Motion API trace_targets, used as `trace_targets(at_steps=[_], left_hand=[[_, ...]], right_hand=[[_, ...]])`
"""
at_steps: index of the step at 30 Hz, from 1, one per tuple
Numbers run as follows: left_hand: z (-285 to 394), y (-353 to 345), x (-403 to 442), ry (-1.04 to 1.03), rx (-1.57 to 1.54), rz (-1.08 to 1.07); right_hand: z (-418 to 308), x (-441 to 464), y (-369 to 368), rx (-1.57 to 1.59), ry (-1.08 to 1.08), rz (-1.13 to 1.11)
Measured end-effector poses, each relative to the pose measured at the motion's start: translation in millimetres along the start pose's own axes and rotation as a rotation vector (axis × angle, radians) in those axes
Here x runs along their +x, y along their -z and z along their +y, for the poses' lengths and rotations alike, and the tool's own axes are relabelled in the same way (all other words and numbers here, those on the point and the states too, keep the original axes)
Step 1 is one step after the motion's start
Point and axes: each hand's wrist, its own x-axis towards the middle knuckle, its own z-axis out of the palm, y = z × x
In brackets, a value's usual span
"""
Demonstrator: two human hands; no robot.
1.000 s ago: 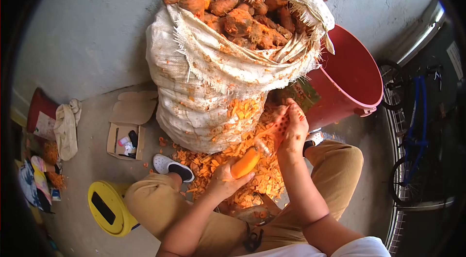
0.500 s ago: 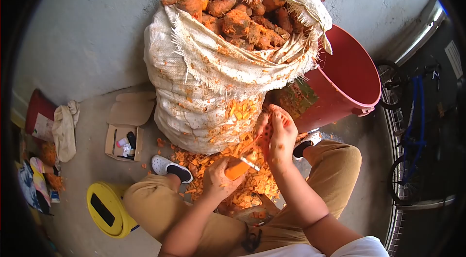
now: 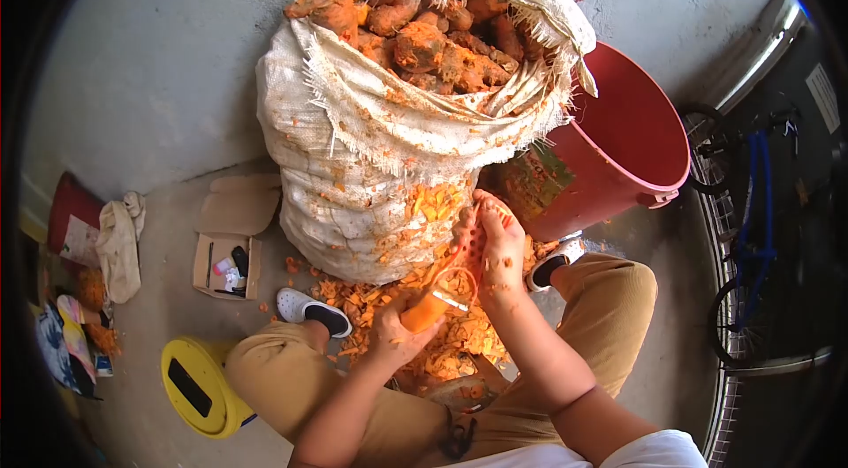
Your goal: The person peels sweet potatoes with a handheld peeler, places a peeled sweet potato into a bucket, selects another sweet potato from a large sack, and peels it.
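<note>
My left hand [image 3: 397, 333] is wrapped round a smooth peeled orange root [image 3: 424, 313]. My right hand [image 3: 491, 243] grips an orange peeler [image 3: 459, 278], whose metal blade lies across the upper end of the root. Below both hands, a heap of orange peelings [image 3: 468, 340] lies between my legs. Directly ahead stands a large white woven sack [image 3: 353, 177], open at the top and full of unpeeled roots [image 3: 420, 46]. Peelings also stick to the sack's side.
A red bin [image 3: 632, 128] stands right of the sack. On the left are a cardboard box [image 3: 252, 265] with small items, a yellow container [image 3: 196, 387], a cloth [image 3: 119, 247] and a red bucket [image 3: 75, 212]. A blue bicycle [image 3: 755, 203] is at the right.
My right hand has come left and a little down, bringing the peeler onto the root. My left hand has shifted slightly left, still holding the root.
</note>
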Motion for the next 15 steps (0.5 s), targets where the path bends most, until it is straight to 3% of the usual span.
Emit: trace_targets(at_steps=[2, 4, 6, 7, 11, 14, 15], left_hand=[[-4.7, 2.2, -6.8, -0.187, 0.006, -0.091], [12.0, 8.1, -2.9, 0.003, -0.109, -0.24], [1.7, 1.7, -10.0, 0.205, -0.135, -0.308], [-3.3, 1.0, -9.9, 0.334, -0.297, -0.32], [-21.4, -3.8, -9.0, 0.497, -0.815, -0.447], [-13.6, -2.9, -9.9, 0.458, -0.845, -0.511], [-8.8, 1.7, -7.8, 0.402, -0.718, -0.583]], right_hand=[[2.7, 30.3, 15.9, -0.117, 0.203, -0.1], [-7.9, 64.6, 41.7, -0.012, 0.157, 0.074], [-19.2, 67.4, 44.8, -0.038, 0.196, -0.057], [-23.0, 57.6, 31.4, -0.036, 0.157, -0.109], [-22.5, 17.9, 0.5, -0.044, -0.005, -0.303], [-11.2, 11.7, -7.6, -0.258, -0.071, -0.307], [-11.8, 21.8, -6.1, -0.266, 0.0, -0.26]])
